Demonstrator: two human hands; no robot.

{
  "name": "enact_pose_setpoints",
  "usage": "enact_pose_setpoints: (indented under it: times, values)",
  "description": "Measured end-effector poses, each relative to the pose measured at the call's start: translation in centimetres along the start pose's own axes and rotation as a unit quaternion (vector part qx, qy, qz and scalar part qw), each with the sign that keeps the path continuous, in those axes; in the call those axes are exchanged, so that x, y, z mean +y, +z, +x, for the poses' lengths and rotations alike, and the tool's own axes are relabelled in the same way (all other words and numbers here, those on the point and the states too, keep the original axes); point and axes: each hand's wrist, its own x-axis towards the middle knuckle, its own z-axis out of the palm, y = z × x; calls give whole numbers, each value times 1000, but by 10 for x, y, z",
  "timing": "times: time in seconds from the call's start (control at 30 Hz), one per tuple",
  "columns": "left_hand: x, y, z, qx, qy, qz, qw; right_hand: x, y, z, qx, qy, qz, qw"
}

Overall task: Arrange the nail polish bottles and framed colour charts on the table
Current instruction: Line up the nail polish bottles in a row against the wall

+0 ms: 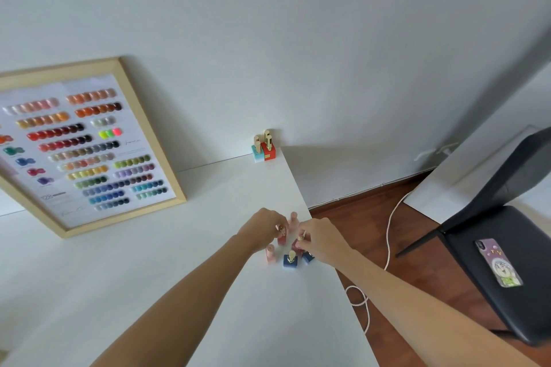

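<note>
Reaching out over the white table [167,262], the person has both hands in a small bunch of nail polish bottles close to the table's right edge. Nearest stands a blue bottle [290,261] with a gold cap, upright, just below both hands and free of them. A pale pink bottle [270,253] stands just to its left. The left hand [264,228] pinches the gold cap of a red bottle [282,236], which stands up tall under the fingers. The right hand [320,240] grips the cap of another red bottle [298,243], and this one looks tipped a little. The two held bottles are side by side, so each hand has its own one right below it. Farther back, more bottles [264,146] sit at the table's far corner, by the white wall. A framed colour chart [86,146] leans on that wall to the left. Off to the right is a dark chair [507,247] with a phone [498,263] on it, and a white cord [387,235] lies on the wood floor.
</note>
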Motion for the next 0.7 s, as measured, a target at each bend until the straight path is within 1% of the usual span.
enact_pose_setpoints:
  times: [0.1, 0.27, 0.5, 0.7]
  values:
    - [-7, -1, -2, 11, 1, 14, 1000, -6, 3, 4, 16, -3, -31, 999]
    - [-24, -4, -9, 28, -29, -9, 999, -17, 12, 15, 31, -4, -7, 999]
    - [-41, -5, -21, 45, -70, -76, 994, -43, 26, 29, 32, -14, 61, 998]
    - [-43, -3, -25, 57, -88, -136, 985, -52, 30, 36, 29, -11, 77, 997]
